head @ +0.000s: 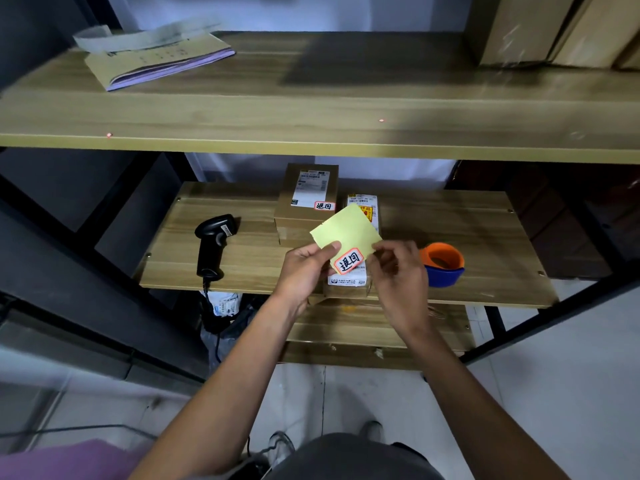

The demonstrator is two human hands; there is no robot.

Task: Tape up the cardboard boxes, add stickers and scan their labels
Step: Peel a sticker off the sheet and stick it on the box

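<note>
Hands, left hand (304, 268) and right hand (398, 268), pinch yellow sticker sheet (346, 233).

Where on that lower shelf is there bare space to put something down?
Bare wood lies between the scanner and the boxes, left of the scanner, and right of the tape dispenser to the shelf end. The middle, around the boxes and both hands, is crowded.
</note>
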